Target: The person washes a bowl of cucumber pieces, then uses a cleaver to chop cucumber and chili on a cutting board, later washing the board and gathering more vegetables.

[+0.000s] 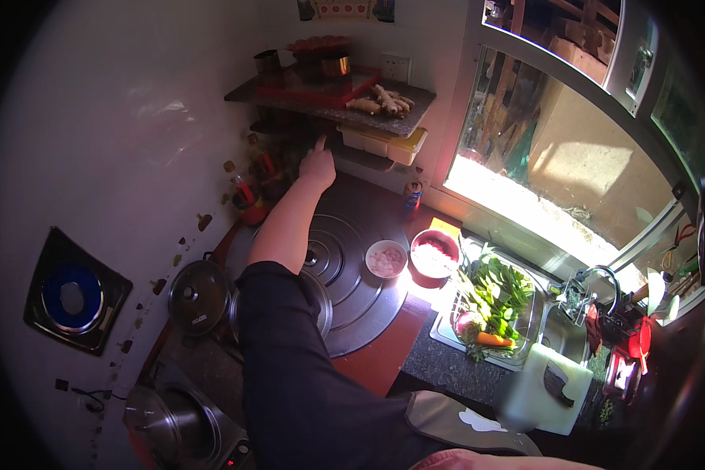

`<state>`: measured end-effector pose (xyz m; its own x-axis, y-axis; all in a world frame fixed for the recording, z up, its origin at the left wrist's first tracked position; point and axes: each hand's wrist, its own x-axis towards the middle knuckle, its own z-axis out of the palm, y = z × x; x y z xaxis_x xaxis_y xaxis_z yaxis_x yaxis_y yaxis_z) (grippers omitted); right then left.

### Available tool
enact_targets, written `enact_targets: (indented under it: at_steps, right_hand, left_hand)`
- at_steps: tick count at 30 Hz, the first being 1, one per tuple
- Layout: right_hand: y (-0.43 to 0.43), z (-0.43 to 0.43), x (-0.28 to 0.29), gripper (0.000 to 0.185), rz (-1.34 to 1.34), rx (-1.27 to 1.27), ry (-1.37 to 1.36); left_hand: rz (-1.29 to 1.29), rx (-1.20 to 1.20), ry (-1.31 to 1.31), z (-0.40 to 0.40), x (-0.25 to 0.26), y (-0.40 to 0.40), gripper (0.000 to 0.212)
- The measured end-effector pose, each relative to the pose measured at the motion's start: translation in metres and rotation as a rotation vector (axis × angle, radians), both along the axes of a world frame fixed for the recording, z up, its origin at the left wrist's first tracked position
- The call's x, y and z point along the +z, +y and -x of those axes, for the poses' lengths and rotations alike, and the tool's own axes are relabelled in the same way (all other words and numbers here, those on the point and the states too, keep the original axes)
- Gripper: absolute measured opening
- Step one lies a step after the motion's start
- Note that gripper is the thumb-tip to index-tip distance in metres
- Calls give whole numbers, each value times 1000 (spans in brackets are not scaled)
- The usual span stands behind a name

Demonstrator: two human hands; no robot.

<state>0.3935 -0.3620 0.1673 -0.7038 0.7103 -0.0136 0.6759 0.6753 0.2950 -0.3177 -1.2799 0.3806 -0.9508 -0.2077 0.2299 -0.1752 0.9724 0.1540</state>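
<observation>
My left arm, in a dark sleeve, stretches forward over a round metal stove top [358, 311]. My left hand [318, 167] is at the front of a dark lower shelf [361, 157], its index finger pointing forward and the other fingers curled. Whether anything is inside the curled fingers is hidden. Just right of the hand, a white compartmented container [382, 147] with a yellow lid sits on that shelf. Bottles with red labels [248, 200] stand to the left of my forearm. My right hand is out of view.
Ginger [390, 101] lies on the upper shelf [411, 117]. Near the stove's right side are a bowl of pale pink food [386, 260], a red bowl [434, 254] and a can [412, 194]. Leafy greens [499, 288] and a carrot [494, 339] lie over the sink, behind a cutting board [540, 405].
</observation>
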Motion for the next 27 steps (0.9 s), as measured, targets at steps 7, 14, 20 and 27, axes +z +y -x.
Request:
enact_targets:
  at_steps: [7,14,20,27]
  right_hand:
    - [-63,-19,52,30,187,-270,-89]
    - [-65,16,37,28,380,-262,-76]
    - [-41,76,-22,30,613,-101,215]
    - [-103,209,-39,32,841,418,176]
  left_hand:
    - [-235,-94,94,139,-24,-40,45]
    - [-134,-187,259,183,-75,-82,52]
    - [-75,-135,291,111,-78,-54,50]
    - [15,-343,370,-127,-98,-25,49]
